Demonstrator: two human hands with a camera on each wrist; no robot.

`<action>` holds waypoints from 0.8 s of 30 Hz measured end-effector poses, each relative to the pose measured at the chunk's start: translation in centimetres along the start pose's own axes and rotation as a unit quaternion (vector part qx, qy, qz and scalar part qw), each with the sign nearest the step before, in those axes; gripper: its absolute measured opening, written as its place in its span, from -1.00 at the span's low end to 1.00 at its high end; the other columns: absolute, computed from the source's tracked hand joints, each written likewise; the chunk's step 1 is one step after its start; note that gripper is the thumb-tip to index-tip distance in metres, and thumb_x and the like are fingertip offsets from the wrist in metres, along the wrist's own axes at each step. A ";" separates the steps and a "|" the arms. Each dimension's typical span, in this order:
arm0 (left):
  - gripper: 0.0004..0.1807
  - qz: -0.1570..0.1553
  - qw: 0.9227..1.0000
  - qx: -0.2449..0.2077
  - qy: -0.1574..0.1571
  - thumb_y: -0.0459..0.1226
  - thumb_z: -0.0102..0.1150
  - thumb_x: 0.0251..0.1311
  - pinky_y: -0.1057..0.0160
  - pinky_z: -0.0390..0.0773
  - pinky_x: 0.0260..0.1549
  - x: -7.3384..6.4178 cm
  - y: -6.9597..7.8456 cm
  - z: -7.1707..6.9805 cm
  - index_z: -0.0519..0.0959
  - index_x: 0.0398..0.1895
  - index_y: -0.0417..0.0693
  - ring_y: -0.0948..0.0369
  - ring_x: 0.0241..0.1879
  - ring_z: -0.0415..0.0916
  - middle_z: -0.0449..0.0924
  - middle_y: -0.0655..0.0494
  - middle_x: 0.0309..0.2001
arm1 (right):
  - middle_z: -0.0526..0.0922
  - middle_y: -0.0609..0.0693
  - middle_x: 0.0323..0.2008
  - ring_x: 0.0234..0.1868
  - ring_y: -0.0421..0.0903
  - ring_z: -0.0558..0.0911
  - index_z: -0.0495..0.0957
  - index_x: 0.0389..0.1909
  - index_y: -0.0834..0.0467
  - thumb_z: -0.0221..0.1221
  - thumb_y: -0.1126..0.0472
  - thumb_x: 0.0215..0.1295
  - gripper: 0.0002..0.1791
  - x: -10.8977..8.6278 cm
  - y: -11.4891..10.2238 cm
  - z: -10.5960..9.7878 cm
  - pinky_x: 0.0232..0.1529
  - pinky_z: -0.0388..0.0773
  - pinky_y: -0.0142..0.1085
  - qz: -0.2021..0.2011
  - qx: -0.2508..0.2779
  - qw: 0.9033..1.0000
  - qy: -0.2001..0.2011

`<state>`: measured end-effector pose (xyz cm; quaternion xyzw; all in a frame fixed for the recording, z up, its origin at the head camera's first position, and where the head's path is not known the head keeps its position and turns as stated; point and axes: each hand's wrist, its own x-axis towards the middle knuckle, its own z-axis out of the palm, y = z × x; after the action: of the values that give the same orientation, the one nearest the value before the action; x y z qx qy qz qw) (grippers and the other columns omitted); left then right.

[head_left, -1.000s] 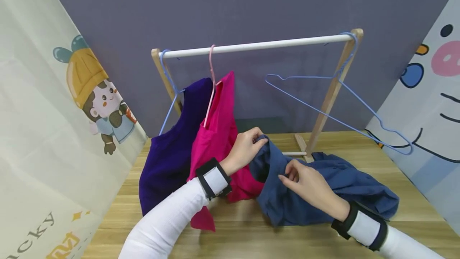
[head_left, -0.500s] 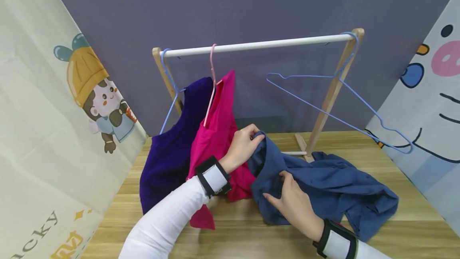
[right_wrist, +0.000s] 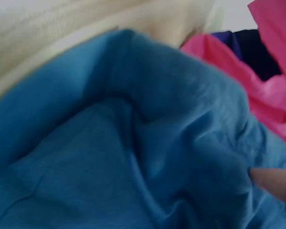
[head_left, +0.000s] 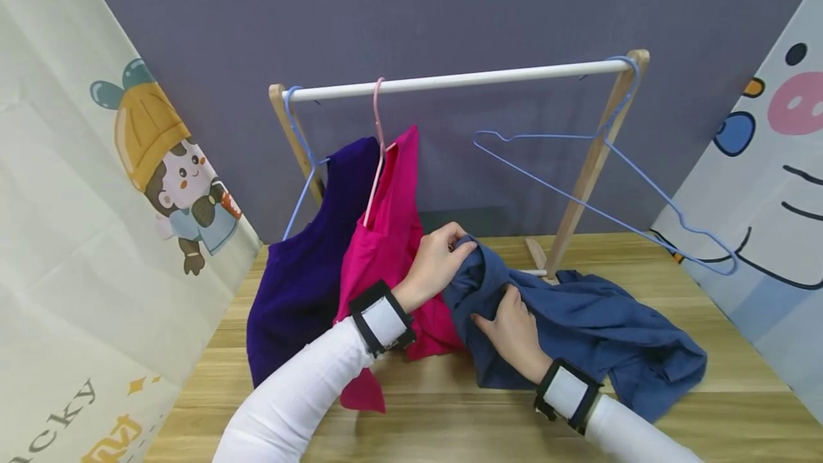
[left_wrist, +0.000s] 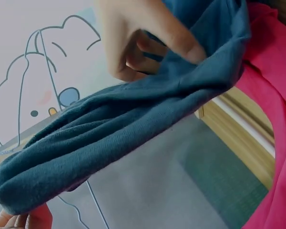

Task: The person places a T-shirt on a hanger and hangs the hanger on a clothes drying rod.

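A dark blue garment [head_left: 598,334] lies bunched on the wooden tabletop, its left end lifted. My left hand [head_left: 434,261] pinches the raised edge between thumb and fingers. Just below and to the right, my right hand [head_left: 516,326] grips a fold of the same cloth, thumb toward the left. In the left wrist view the cloth [left_wrist: 105,143] stretches as a folded band between both hands, and the right hand [left_wrist: 143,33] shows curled fingers. The right wrist view is mostly filled by blurred cloth [right_wrist: 105,162], with one fingertip [right_wrist: 271,181] against it.
A clothes rack with a white rail [head_left: 489,81] stands behind. On it hang a purple garment [head_left: 302,291], a pink garment [head_left: 386,256] on a pink hanger [head_left: 377,127], and a bare blue hanger [head_left: 546,181] at the right. Printed curtains [head_left: 77,198] flank both sides.
My right hand has moved left and down along the cloth; its spread thumb and fingers have closed on a fold. The garment's right part has shifted forward. The left hand keeps its pinch.
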<state>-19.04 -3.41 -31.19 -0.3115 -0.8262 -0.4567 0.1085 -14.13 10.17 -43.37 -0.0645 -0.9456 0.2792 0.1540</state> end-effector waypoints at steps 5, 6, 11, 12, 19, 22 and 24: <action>-0.93 0.007 1.000 -0.002 0.016 -0.35 0.11 0.11 0.43 0.36 -0.54 0.1 -0.2 -0.4 0.50 -0.44 -0.20 0.28 -0.57 0.38 0.55 0.03 -0.53 | 0.45 0.31 -0.27 -0.27 0.23 0.50 0.32 -0.15 0.45 0.23 0.14 0.04 -0.49 1.2 0.9 -0.3 -0.32 0.39 0.08 -0.029 -0.022 0.999 0.021; -0.93 0.008 1.000 -0.001 0.020 -0.35 0.12 0.10 0.43 0.35 -0.54 0.1 -0.3 -0.5 0.50 -0.44 -0.20 0.28 -0.58 0.37 0.55 0.02 -0.53 | 0.46 0.29 -0.28 -0.29 0.22 0.51 0.37 -0.18 0.44 0.21 0.17 0.07 -0.56 1.4 1.1 -0.4 -0.33 0.40 0.06 -0.040 -0.023 0.999 0.020; -0.93 0.011 0.999 0.003 0.053 -0.36 0.16 0.05 0.43 0.33 -0.52 0.4 -1.0 -1.5 0.51 -0.48 -0.21 0.29 -0.57 0.35 0.56 0.02 -0.57 | 0.53 0.16 -0.37 -0.38 0.08 0.53 0.48 -0.33 0.31 0.11 0.32 0.15 -0.88 2.1 2.3 -1.8 -0.39 0.41 -0.08 -0.091 0.041 0.995 -0.009; -0.93 0.011 0.998 0.004 0.059 -0.36 0.16 0.05 0.42 0.32 -0.51 0.5 -1.1 -1.8 0.51 -0.49 -0.21 0.29 -0.57 0.34 0.55 0.03 -0.59 | 0.54 0.13 -0.39 -0.39 0.04 0.53 0.48 -0.36 0.29 0.09 0.34 0.17 -0.93 2.4 2.5 -2.3 -0.40 0.42 -0.12 -0.098 0.065 0.993 -0.019; -0.89 0.017 0.997 0.017 0.074 -0.33 0.18 0.05 0.38 0.33 -0.48 0.8 -2.1 -3.6 0.52 -0.50 -0.22 0.26 -0.56 0.32 0.47 0.04 -0.61 | 0.52 0.26 -0.22 -0.24 0.07 0.54 0.40 -0.14 0.40 -0.06 0.30 0.31 -0.76 3.6 4.0 -7.4 -0.29 0.49 -0.20 -0.074 0.199 0.968 -0.134; -0.89 0.021 0.997 0.018 0.073 -0.32 0.17 0.05 0.36 0.35 -0.45 0.8 -2.4 -4.2 0.53 -0.49 -0.23 0.24 -0.53 0.35 0.48 0.03 -0.59 | 0.47 0.33 -0.19 -0.23 0.10 0.55 0.31 -0.07 0.47 -0.11 0.26 0.34 -0.68 4.1 4.2 -9.6 -0.27 0.52 -0.16 -0.051 0.236 0.954 -0.175; -0.89 0.025 0.997 0.017 0.072 -0.32 0.17 0.06 0.35 0.35 -0.43 0.8 -2.6 -4.5 0.53 -0.48 -0.22 0.24 -0.52 0.35 0.47 0.04 -0.59 | 0.47 0.29 -0.22 -0.28 0.03 0.57 0.29 -0.08 0.48 -0.13 0.25 0.35 -0.67 4.5 4.1 -10.9 -0.28 0.53 -0.16 -0.045 0.251 0.948 -0.191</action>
<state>-21.72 -7.80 -30.03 -0.2965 -0.8159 -0.4607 0.1848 -14.63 20.13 -35.78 0.0736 -0.8585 0.5074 -0.0061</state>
